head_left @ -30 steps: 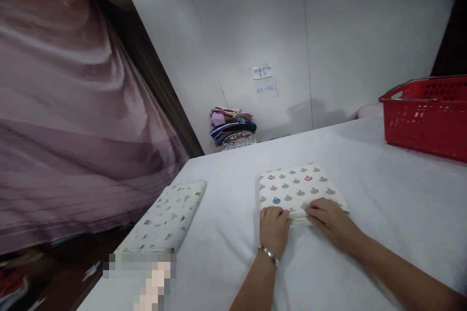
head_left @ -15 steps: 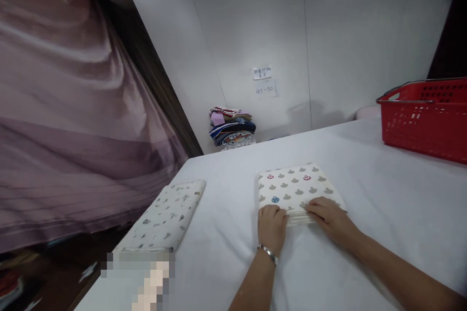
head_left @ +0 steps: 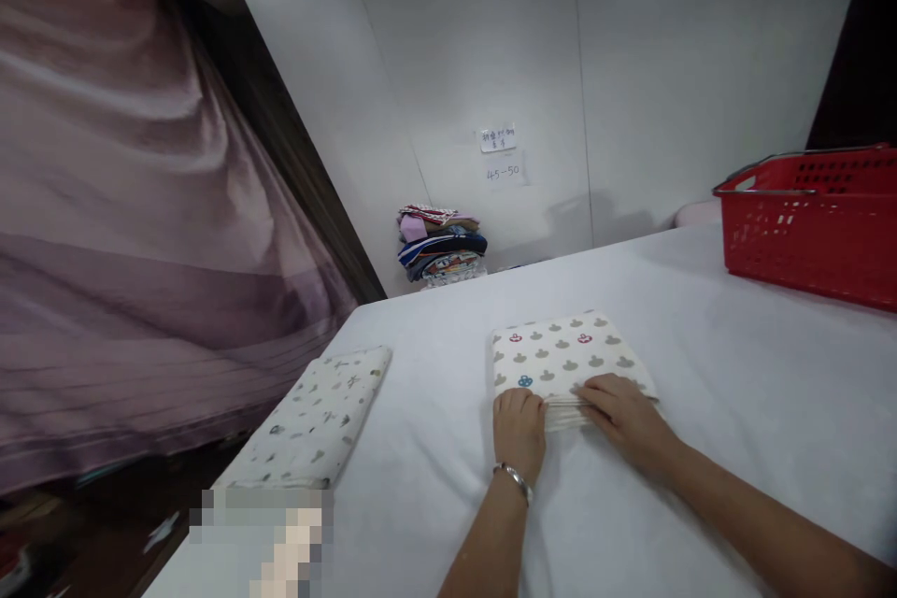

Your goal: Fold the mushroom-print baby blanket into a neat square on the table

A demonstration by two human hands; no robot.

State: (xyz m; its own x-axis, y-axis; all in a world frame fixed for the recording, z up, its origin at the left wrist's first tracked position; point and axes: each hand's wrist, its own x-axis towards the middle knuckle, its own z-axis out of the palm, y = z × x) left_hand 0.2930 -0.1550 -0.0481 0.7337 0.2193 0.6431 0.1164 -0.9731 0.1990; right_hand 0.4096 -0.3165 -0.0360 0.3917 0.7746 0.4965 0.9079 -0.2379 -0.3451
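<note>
A folded white cloth with a grey mushroom-like print and a few red and blue motifs lies on the white-covered table. Its several layers show along the near edge. My left hand, with a silver bracelet on the wrist, is closed over the near left corner of the cloth. Toward the near right, my right hand pinches the front edge, fingers on top and thumb lower at the layers. Parts of both hands' grip are hidden. Another folded cloth, white with small leaf-like prints, lies at the table's left side.
A red plastic basket with a metal handle stands at the right. Beyond the far edge is a stack of folded clothes against the wall. Paper notes hang above it. A pinkish curtain drapes at the left.
My right fingertips have shifted slightly left along the cloth's near edge. My left hand keeps its place on the corner. The whole view has moved a little.
</note>
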